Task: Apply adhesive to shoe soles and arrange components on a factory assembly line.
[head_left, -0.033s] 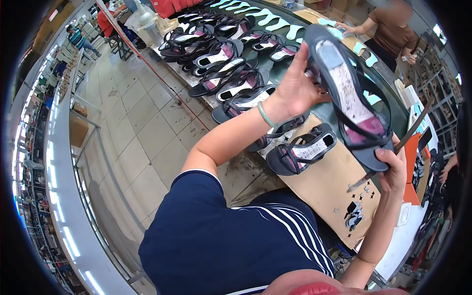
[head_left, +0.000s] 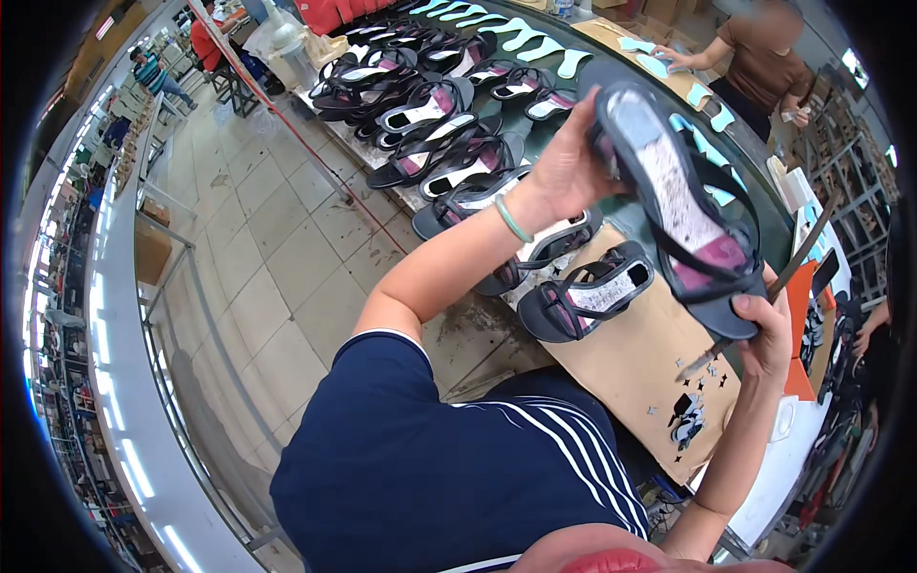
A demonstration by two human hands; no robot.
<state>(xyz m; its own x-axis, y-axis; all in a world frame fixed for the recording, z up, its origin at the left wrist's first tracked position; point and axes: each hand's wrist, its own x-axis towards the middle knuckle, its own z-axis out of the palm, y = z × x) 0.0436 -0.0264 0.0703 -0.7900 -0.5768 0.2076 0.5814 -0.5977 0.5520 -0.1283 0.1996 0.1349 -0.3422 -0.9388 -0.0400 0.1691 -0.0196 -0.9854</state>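
A black sandal with crossing straps is held up over the table, heel end toward the far left. Its insole is bare and speckled white with a purple patch near the toe. My left hand is closed around the heel end, fingers partly hidden behind it. At the toe, my right hand grips the sole, thumb on top. A long thin stick-like tool with a flat tip also passes through that hand. Below lies another black sandal on a cardboard sheet.
Rows of black sandals cover the table's left side. Pale insole pieces line its far edge. Small dark and silver scraps lie on the cardboard. An orange box stands at right. Across the table a co-worker handles insole pieces.
The held sandal has shifted slightly, its toe end a little lower. My left hand has moved slightly left, and the tool's tip has shifted a little.
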